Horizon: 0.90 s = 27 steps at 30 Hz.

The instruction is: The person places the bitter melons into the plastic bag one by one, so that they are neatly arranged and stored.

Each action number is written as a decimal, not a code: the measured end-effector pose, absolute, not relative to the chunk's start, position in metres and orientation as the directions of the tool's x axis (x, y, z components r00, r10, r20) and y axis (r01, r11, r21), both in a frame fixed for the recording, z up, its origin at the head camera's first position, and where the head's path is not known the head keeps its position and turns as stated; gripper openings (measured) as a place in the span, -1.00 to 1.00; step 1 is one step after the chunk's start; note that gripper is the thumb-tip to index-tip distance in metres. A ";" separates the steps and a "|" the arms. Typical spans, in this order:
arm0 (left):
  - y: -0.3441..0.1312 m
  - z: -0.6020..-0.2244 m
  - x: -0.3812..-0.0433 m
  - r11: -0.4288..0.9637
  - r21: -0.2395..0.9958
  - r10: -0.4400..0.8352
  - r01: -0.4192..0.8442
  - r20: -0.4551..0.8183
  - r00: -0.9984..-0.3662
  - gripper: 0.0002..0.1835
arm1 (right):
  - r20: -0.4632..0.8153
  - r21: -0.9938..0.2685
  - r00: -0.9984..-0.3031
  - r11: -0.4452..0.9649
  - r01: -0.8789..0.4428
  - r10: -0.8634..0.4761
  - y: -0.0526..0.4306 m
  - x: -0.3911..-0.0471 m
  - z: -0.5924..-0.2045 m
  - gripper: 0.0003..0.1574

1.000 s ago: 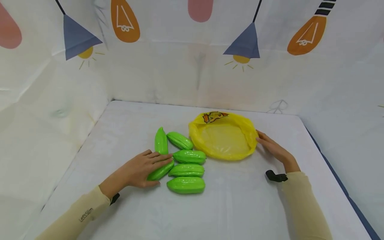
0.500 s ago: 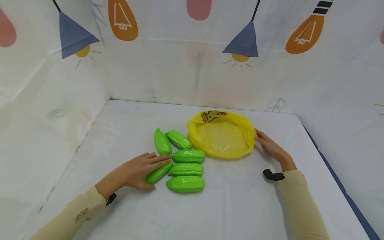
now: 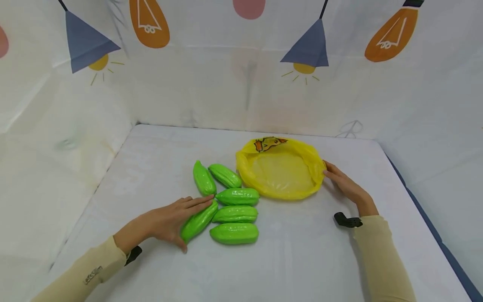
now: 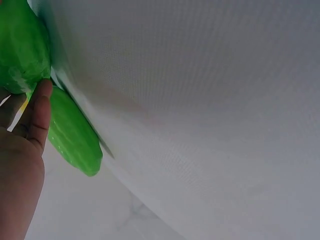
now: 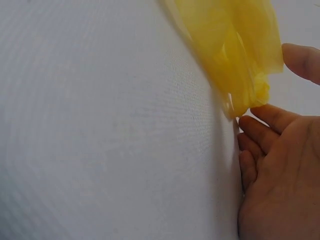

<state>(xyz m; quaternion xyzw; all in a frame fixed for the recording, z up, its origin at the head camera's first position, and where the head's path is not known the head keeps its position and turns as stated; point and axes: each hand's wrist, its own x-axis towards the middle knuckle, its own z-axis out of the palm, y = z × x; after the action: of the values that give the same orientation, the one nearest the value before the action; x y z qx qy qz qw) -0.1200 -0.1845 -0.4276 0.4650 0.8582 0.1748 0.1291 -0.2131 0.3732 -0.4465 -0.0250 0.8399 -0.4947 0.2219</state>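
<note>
Left hand (image 3: 171, 220) lay flat, fingers straight, on 1 of 6 glossy green toy gourds (image 3: 198, 221) at frame centre. Looked light, stiff, slick; best gripped mid-body. Right hand (image 3: 345, 186), relaxed, touched the yellow bag (image 3: 281, 170) rim, gripping nothing.

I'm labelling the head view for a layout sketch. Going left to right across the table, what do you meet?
Left hand → cluster of green toy gourds → yellow plastic bag → right hand.
</note>
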 end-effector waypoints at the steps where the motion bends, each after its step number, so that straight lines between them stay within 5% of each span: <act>1: -0.184 -0.428 -0.120 0.500 0.418 0.846 0.759 -0.051 -0.530 0.46 | -0.347 -0.841 -0.901 0.512 0.175 -0.261 0.374 -0.213 -0.446 0.01; 27: -0.182 -0.437 -0.121 0.427 0.376 0.867 0.823 0.090 -0.491 0.45 | -0.350 -0.826 -0.906 0.534 0.179 -0.237 0.373 -0.215 -0.449 0.04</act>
<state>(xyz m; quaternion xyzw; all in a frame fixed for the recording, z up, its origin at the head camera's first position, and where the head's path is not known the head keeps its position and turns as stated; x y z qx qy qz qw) -0.1207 -0.1821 -0.4366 0.5012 0.8426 0.1882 0.0584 -0.2149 0.3728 -0.4495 -0.0171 0.8489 -0.4822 0.2157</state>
